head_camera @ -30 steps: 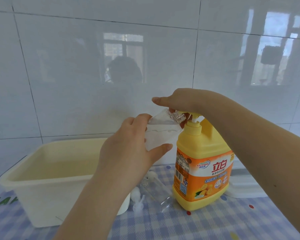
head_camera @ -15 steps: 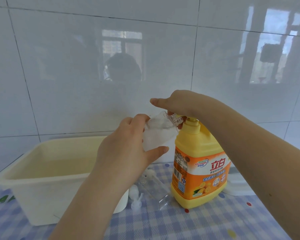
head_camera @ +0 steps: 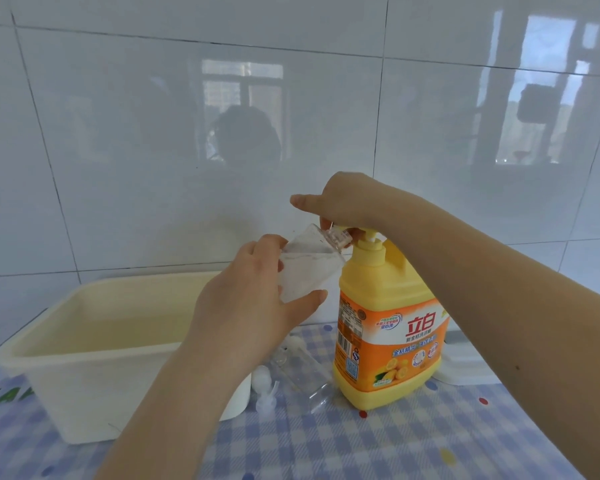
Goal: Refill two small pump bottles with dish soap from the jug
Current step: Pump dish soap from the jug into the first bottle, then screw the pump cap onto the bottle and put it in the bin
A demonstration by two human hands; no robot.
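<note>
L hand [head_camera: 253,299] fingers curled round clear bottle [head_camera: 305,271]; R hand [head_camera: 343,202] – on jug [head_camera: 388,327] pump

The right hand [head_camera: 343,206] covers the jug [head_camera: 385,327] pump's top. The left hand [head_camera: 253,303] hides much of the tilted clear bottle [head_camera: 305,271]; below it, the lying bottle [head_camera: 302,372] is blurred.

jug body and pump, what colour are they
Yellow, with an orange and white label on the jug. It shows best in the head view, the only one here.

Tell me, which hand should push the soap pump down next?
The right hand, probably. It already rests on the yellow jug's pump, while the left hand is busy holding the small clear bottle tilted at the spout.
</note>
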